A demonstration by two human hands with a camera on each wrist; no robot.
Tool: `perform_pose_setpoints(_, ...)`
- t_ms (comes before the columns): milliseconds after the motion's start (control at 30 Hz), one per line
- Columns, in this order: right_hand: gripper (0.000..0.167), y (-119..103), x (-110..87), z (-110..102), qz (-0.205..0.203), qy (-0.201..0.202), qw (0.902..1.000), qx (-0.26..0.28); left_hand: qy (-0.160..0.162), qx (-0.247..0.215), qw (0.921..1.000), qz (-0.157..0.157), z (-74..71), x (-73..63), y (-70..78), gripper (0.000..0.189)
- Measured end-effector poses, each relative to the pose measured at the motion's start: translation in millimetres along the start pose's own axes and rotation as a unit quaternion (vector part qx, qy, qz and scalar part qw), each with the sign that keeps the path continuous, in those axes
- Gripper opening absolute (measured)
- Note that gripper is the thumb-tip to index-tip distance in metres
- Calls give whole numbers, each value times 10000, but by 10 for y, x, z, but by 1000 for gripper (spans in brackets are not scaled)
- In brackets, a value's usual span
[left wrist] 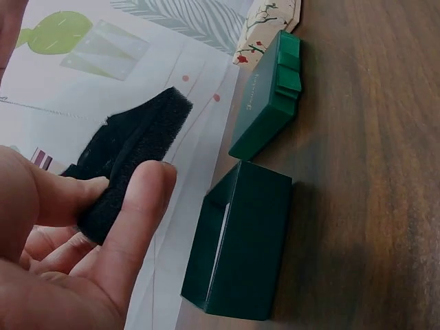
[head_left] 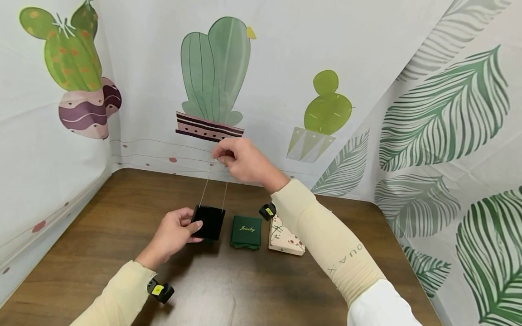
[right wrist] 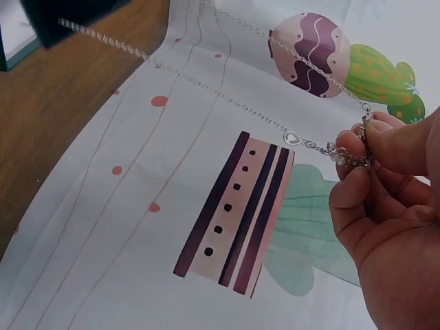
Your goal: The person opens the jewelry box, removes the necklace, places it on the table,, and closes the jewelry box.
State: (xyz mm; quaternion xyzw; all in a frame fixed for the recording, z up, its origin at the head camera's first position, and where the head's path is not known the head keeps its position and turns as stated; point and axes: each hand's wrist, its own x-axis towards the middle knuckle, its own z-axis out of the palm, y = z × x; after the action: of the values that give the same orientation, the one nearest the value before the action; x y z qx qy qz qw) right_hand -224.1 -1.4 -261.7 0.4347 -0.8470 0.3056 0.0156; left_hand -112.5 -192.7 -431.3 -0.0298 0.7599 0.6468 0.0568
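Note:
My left hand (head_left: 173, 231) pinches a black foam pad (head_left: 210, 222) between thumb and fingers, the pad tilted up above the table. In the left wrist view the foam pad (left wrist: 141, 144) shows its thick fuzzy edge. Raised higher, my right hand (head_left: 244, 158) pinches the gathered end of a silver necklace (right wrist: 240, 106), which carries a small heart charm (right wrist: 293, 138). Two strands of its chain run taut down to the pad's upper edge. Below the pad, an open dark green box base (left wrist: 251, 240) stands on the table, mostly hidden in the head view.
A green lid marked "Jewelry" (head_left: 246, 230), with a ribbon bow, lies right of the pad. Beside it sits a cream floral box (head_left: 284, 237), partly covered by my right sleeve. Cactus-printed cloth (head_left: 277, 68) hangs behind the brown table (head_left: 212, 290).

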Motion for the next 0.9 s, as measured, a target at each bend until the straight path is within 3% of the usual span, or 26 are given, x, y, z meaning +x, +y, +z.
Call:
perform_pose_setpoints(367, 21, 49, -2, -71, 117, 168, 9995, -229, -3, 81, 9996, 281, -11, 3, -17, 4)
perform_pose_setpoints(667, 20, 92, -25, -93, 401, 309, 9987, -56, 55, -27, 9989, 458, -57, -16, -45, 7)
perform_pose_setpoints(900, 18, 115, -44, -121, 431, 271, 9986, -123, 148, -151, 9990, 399, -103, -22, -58, 9)
